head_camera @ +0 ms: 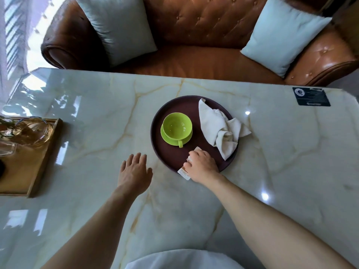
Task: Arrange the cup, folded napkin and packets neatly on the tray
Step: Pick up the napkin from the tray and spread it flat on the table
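Tray (155,133): round, dark maroon, on marble table (97,171). Lime-green cup (177,126) on matching saucer (169,137), left half, handle toward viewer. Off-white napkin (219,129) crumpled along right rim. Right hand (202,165) pinches pale packets (184,172) at near rim. Left hand (135,170) flat, fingers spread, beside tray.

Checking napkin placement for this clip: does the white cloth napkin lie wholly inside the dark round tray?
No: the white cloth napkin is crumpled on the dark round tray, with one corner hanging past the right rim.
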